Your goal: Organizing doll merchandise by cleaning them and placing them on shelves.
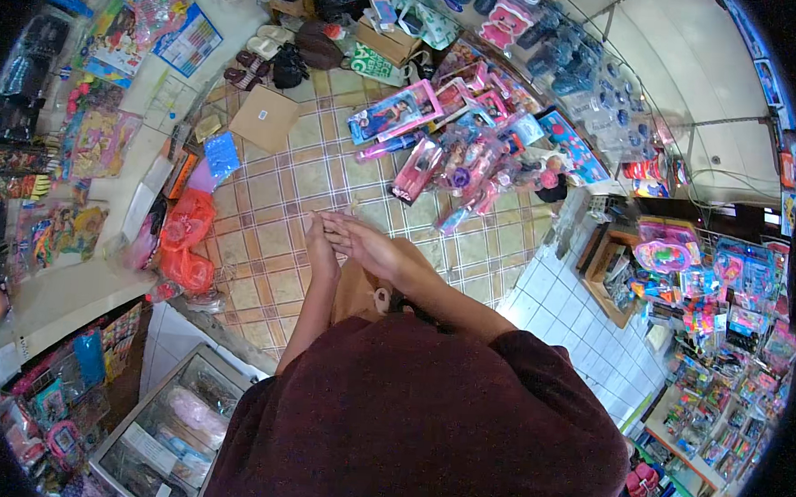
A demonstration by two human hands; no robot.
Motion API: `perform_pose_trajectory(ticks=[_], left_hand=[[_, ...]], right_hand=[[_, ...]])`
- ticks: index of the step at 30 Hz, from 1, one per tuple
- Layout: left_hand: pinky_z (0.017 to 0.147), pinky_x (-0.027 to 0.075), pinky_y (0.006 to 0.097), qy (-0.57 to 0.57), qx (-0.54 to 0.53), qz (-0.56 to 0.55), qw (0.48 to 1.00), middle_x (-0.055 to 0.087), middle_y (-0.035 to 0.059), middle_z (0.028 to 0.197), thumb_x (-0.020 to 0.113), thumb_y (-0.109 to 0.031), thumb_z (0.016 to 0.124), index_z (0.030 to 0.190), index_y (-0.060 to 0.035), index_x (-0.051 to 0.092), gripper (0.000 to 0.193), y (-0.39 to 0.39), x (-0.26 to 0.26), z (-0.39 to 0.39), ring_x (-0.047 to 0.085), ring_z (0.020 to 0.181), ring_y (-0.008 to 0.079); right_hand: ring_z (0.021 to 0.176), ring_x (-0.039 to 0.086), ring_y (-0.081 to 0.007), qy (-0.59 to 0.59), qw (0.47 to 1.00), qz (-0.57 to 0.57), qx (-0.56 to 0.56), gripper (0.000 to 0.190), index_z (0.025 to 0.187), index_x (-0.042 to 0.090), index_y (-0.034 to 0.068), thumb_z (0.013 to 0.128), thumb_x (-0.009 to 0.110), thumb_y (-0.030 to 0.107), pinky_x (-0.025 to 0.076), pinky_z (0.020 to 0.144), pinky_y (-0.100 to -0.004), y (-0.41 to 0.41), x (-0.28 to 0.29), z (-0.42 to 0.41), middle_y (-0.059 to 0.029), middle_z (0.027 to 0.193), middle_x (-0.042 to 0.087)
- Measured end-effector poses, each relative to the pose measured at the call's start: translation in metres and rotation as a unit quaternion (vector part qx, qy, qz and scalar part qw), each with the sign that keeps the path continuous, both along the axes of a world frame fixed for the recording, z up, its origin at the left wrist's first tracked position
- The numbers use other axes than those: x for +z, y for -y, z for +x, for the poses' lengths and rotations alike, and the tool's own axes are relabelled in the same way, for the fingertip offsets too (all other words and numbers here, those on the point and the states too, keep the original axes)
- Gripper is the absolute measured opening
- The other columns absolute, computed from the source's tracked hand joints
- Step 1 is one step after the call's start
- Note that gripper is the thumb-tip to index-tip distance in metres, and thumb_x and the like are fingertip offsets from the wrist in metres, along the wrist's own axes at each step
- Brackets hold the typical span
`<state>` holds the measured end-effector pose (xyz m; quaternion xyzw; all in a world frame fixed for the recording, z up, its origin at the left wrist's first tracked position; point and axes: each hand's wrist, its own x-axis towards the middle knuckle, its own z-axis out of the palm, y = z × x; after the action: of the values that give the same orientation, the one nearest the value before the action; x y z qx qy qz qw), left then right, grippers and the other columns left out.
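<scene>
My left hand (322, 248) is held upright with its fingers extended, seen mostly edge-on. The fingertips of my right hand (369, 245) meet it, palm turned towards the left hand and fingers spread a little. Nothing shows between the two. Both are above a tiled floor (265, 204). Beyond them, to the right, lies a pile of packaged dolls (470, 164), with a boxed doll (395, 113) at its left side and a pink doll box (417, 170) at its near edge. Farther left a flat cardboard piece (264, 119) rests on the floor.
Red plastic bags (188, 227) and a blue package (222, 155) line the left side. Sandals (247, 70), a green-and-white bag (378, 65) and an open carton (387, 42) stand at the back. A glass display case (179, 426) is at lower left. Racks of toys (727, 279) fill the right.
</scene>
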<state>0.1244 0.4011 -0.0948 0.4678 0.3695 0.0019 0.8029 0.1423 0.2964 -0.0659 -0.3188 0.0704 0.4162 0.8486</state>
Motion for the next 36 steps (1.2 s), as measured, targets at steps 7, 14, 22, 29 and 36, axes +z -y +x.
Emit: perform_pose_trajectory(ticks=[7,14,22,29,36], left_hand=[[0.053,0.044,0.0258,-0.005,-0.017,-0.020,1.000,0.059,0.0080,0.068,0.036,-0.045,0.093,0.082,-0.0032,0.055,0.048,0.006,-0.033,0.017,0.055,0.058,0.0133],[0.070,0.044,0.0243,0.041,0.045,-0.003,0.998,0.059,0.0047,0.081,0.052,-0.024,0.088,0.091,-0.0039,0.056,0.021,0.003,-0.030,0.058,0.054,0.074,0.0107],[0.060,0.043,0.0223,0.054,0.044,0.003,0.998,0.057,0.0017,0.077,0.057,-0.021,0.084,0.093,-0.0041,0.057,0.019,0.147,-0.050,0.052,0.053,0.068,0.0086],[0.057,0.043,0.0236,-0.040,-0.034,-0.101,0.994,0.057,0.0006,0.075,0.053,-0.026,0.086,0.092,-0.0108,0.057,0.017,0.323,-0.127,-0.004,0.053,0.066,0.0092],[0.068,0.048,0.0266,-0.085,-0.054,-0.160,0.982,0.062,0.0052,0.087,0.052,-0.027,0.087,0.095,-0.0081,0.055,0.021,0.404,-0.113,-0.028,0.059,0.079,0.0133]], right_hand=[[0.113,0.048,-0.0184,0.004,0.999,-0.036,-0.034,0.038,0.127,0.039,-0.001,0.094,0.036,0.018,0.036,0.097,-0.0315,0.033,0.001,-0.010,-0.0115,0.126,0.047],[0.099,0.056,-0.0171,-0.032,0.993,-0.112,-0.016,0.027,0.113,0.048,0.001,0.087,0.053,0.009,0.046,0.087,-0.0261,0.130,-0.002,-0.012,-0.0106,0.109,0.055],[0.077,0.058,-0.0126,-0.073,0.993,-0.080,-0.054,0.018,0.101,0.056,0.003,0.085,0.058,0.011,0.048,0.072,-0.0250,0.272,-0.038,0.004,-0.0039,0.086,0.059],[0.082,0.057,-0.0103,-0.087,0.979,-0.180,0.037,0.025,0.109,0.054,0.001,0.089,0.053,0.016,0.048,0.076,-0.0254,0.417,-0.080,0.013,-0.0036,0.092,0.060],[0.078,0.057,-0.0109,-0.098,0.967,-0.234,0.010,0.025,0.103,0.054,0.002,0.086,0.057,0.020,0.048,0.070,-0.0231,0.494,-0.140,0.019,-0.0052,0.092,0.059]])
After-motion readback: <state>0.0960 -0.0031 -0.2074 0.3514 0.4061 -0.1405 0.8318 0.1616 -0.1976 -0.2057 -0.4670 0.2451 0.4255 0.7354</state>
